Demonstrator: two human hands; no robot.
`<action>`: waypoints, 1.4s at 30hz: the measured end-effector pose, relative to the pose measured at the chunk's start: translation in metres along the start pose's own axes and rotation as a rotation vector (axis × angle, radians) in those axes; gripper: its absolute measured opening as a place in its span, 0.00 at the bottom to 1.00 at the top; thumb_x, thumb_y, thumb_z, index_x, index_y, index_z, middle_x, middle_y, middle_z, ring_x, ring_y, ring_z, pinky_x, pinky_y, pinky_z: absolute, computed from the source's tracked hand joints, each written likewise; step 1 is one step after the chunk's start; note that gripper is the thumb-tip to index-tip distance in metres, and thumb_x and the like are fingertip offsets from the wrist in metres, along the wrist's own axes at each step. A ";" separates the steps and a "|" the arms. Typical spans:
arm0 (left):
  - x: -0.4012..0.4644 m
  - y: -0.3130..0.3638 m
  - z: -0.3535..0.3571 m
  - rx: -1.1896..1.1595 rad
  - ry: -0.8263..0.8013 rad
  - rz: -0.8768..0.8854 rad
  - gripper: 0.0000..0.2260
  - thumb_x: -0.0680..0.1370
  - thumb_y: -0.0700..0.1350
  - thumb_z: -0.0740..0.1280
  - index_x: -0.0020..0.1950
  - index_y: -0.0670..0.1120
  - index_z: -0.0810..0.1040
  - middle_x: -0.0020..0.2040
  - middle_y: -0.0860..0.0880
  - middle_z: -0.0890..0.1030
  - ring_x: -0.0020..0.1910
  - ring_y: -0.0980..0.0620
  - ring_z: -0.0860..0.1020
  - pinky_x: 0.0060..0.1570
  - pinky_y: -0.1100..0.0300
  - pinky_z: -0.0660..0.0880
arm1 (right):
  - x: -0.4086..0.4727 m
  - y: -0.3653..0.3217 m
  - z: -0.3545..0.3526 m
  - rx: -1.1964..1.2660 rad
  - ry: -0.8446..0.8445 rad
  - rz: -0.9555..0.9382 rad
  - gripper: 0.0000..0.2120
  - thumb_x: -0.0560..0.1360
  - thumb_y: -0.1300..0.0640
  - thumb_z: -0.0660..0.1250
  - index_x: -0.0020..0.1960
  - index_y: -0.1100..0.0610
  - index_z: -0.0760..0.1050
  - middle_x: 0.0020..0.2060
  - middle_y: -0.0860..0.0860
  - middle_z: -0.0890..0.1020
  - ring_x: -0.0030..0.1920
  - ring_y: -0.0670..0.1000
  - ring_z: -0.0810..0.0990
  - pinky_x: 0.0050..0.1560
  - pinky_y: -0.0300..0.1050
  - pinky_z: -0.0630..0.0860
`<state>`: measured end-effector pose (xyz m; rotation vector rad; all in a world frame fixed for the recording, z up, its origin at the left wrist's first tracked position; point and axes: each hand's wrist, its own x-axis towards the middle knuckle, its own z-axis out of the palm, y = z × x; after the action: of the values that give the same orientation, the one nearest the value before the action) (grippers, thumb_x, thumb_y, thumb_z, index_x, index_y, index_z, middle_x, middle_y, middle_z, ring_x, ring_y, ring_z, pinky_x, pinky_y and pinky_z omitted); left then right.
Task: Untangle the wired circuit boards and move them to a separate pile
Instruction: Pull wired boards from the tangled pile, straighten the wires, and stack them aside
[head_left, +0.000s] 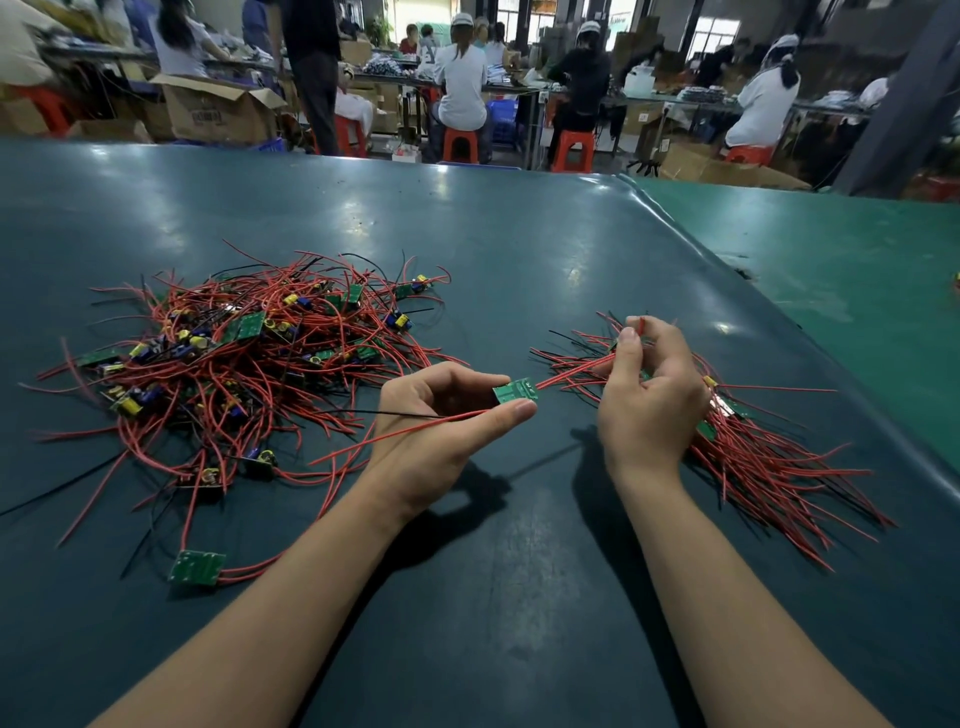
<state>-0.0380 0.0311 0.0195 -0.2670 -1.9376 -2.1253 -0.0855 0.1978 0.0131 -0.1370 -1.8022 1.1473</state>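
While the left hand (441, 415) pinches a small green board (515, 391) between thumb and fingertips, the right hand (649, 395) has its fingers curled around the red wires (571, 375) coming off that board, pulling them up near the thumb tip. So both hands are clamped on the same piece, board on one side and wires on the other, and it hangs just above the dark green table (493, 249), right in the gap between the two heaps.

A red wire and a thin black one also run back under the left hand's fingers toward the left.

The messy pile (244, 358) sits on the left: a proper rat's nest of red and black wires with green boards, yellow and blue parts poking out all over. One loose board (197, 566) lies flat by itself at the near edge of that heap, its red wires curving off toward the left forearm.

The sorted pile (769, 462) is on the right, partly under and behind the right hand, wires all fanned out roughly the same way, toward the near right.

Farther back, people sit on orange stools (571, 150) at other benches, with cardboard boxes (218, 109) around.
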 end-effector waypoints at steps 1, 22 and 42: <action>0.000 -0.001 0.001 0.002 -0.006 0.000 0.09 0.64 0.38 0.79 0.42 0.42 0.84 0.35 0.50 0.85 0.34 0.57 0.81 0.39 0.67 0.77 | 0.001 0.001 0.001 0.025 -0.005 0.045 0.06 0.79 0.58 0.65 0.50 0.59 0.80 0.32 0.44 0.80 0.34 0.35 0.77 0.39 0.26 0.70; 0.013 -0.005 -0.007 -0.359 0.098 -0.065 0.09 0.67 0.50 0.74 0.35 0.45 0.83 0.31 0.47 0.80 0.26 0.53 0.74 0.29 0.63 0.72 | -0.033 -0.031 0.002 0.541 -0.894 0.446 0.23 0.70 0.38 0.68 0.57 0.51 0.72 0.35 0.54 0.79 0.21 0.46 0.73 0.19 0.36 0.65; 0.015 -0.003 -0.009 0.037 0.236 -0.072 0.19 0.75 0.55 0.68 0.36 0.40 0.80 0.25 0.50 0.76 0.21 0.56 0.69 0.24 0.67 0.65 | -0.025 -0.031 -0.008 0.631 -0.425 0.523 0.18 0.81 0.52 0.63 0.36 0.59 0.78 0.24 0.54 0.78 0.18 0.48 0.70 0.19 0.35 0.63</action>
<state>-0.0527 0.0210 0.0205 0.0600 -1.8719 -2.0558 -0.0553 0.1727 0.0207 0.0163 -1.7052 2.2034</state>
